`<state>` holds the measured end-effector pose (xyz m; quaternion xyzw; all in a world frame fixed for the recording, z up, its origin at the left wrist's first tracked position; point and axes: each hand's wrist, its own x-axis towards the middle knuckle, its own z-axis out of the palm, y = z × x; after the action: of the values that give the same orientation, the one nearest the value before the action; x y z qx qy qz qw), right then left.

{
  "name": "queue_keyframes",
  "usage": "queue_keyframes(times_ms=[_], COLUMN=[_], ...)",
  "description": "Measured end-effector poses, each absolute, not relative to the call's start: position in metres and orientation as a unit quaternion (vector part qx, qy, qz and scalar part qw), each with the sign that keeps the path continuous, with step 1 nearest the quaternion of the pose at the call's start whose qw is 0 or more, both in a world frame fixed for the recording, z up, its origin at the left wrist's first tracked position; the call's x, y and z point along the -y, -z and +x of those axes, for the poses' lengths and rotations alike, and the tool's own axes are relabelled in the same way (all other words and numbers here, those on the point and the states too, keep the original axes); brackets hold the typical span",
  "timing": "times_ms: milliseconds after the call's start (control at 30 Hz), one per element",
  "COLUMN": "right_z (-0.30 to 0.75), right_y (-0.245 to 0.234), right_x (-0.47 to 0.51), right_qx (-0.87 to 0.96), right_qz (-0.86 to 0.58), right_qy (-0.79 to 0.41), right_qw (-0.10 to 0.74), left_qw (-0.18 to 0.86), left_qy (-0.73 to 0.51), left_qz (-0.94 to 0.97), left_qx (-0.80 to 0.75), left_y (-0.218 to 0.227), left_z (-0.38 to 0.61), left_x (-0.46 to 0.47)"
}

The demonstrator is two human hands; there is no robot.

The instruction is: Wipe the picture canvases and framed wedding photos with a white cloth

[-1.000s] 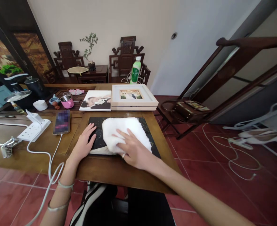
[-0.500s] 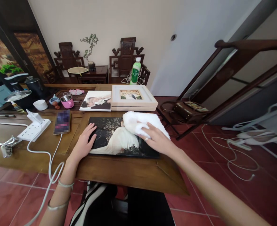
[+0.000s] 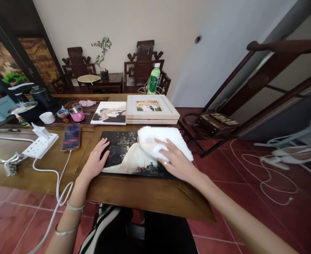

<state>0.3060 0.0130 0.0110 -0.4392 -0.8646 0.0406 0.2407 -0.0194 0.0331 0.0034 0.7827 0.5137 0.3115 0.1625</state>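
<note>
A dark photo panel (image 3: pixel 115 150) showing a figure in a white dress lies flat on the wooden table (image 3: pixel 150 194). On its left edge rests my left hand (image 3: pixel 95 160), fingers spread and holding nothing. My right hand (image 3: pixel 178 161) grips a folded white towel (image 3: pixel 168 134) and presses it on the panel's right part. The towel covers the upper right of the picture and hangs a little past the panel's right edge. Part of the cloth is bunched beneath my right fingers.
Behind the panel lie a white-edged photo print (image 3: pixel 109 113) and a pale picture frame (image 3: pixel 168 109), with a green bottle (image 3: pixel 153 80) beyond. To the left are a charging phone (image 3: pixel 71 137), a power strip (image 3: pixel 40 145) and a pink cup (image 3: pixel 77 114). White cables hang off the front edge.
My right hand and the towel have shifted slightly to the right and down on the panel. The left hand stays on the left edge; the whole view has moved a little.
</note>
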Motion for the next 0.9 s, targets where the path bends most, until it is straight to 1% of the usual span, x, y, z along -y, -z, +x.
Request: queue_keyframes(times_ms=[167, 300, 400, 600, 767, 900], right_z=[0.303, 0.305, 0.31, 0.314, 0.308, 0.302], right_y=[-0.019, -0.028, -0.029, -0.02, -0.021, -0.019], right_x=[0.064, 0.083, 0.065, -0.011, -0.068, -0.084], right_qx=[0.894, 0.914, 0.91, 0.89, 0.872, 0.863], right_qz=[-0.384, -0.331, -0.338, -0.373, -0.433, -0.451], right_qy=[-0.079, -0.122, -0.137, -0.109, -0.071, -0.056], right_qw=[0.217, 0.201, 0.198, 0.238, 0.218, 0.223], left_qw=[0.157, 0.152, 0.148, 0.149, 0.154, 0.16], left_qy=[-0.31, -0.31, -0.308, -0.305, -0.301, -0.304], left_qz=[0.783, 0.785, 0.788, 0.789, 0.79, 0.787], left_qx=[-0.515, -0.514, -0.512, -0.511, -0.512, -0.513], left_y=[-0.003, -0.004, -0.004, -0.004, -0.004, -0.003], left_z=[-0.019, -0.02, -0.021, -0.021, -0.021, -0.021], left_x=[-0.034, -0.033, -0.034, -0.034, -0.034, -0.034])
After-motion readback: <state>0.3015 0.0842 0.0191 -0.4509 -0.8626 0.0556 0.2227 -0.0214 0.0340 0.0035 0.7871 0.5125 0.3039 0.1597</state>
